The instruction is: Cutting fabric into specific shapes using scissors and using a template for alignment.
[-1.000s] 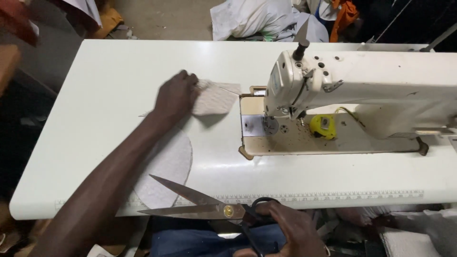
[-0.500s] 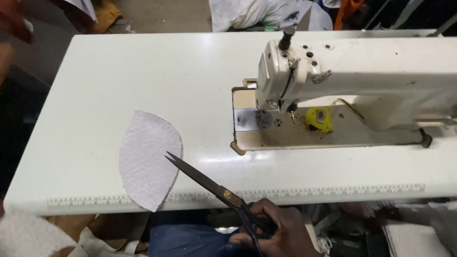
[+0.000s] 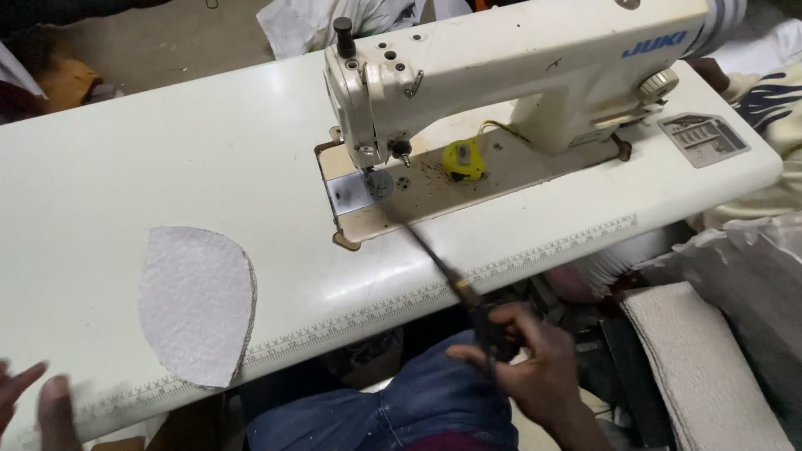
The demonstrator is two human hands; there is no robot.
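dark steel scissors (image 3: 434,255) are lying closed in the right hand (image 3: 522,367), whose fingers (image 3: 501,321) are curling through the handles below the counter's (image 3: 125,167) front edge, blades slanting up over the ruled edge toward the sewing machine (image 3: 501,75). one rounded grey-white fabric piece (image 3: 196,302) is overhanging that edge at the left, bare counter spreading behind it. the left hand (image 3: 29,401) is showing blurred at the lower left corner; its fingers' grip cannot be told.
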